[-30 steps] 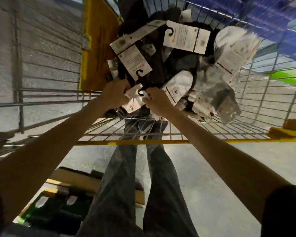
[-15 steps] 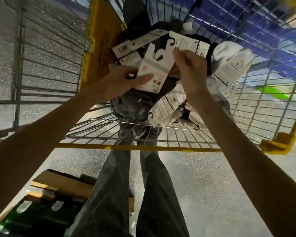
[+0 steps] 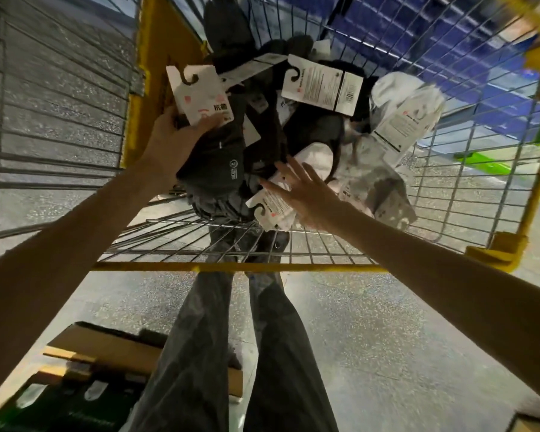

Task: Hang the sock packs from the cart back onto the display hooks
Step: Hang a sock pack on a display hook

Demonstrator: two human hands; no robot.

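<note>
In the head view the person is gathering packs out of the wire-mesh cart with a yellow tube frame (image 3: 231,267), so the collecting step is in hand. Nothing is hanging yet, and no display hooks are showing. The left hand (image 3: 169,135), upper left of centre, is gripping a dark grey knitted sock pack with a stiff white card header (image 3: 200,95), its fingers curling round the card's lower edge while the soft socks are drooping below. The right hand (image 3: 309,194), at centre, is spreading its fingers flat and holding nothing. It is hovering over or touching, I cannot tell which, a white sock pack with a hook-notched card tag (image 3: 270,208) at the pile's near edge. The next move is probably calling for a pinch on that thin card. Behind, a black pack with a long printed white label (image 3: 321,85) and crinkly white film-wrapped packs (image 3: 402,126) are lying jumbled in the cart, floppy and likely snagging when lifted.
</note>
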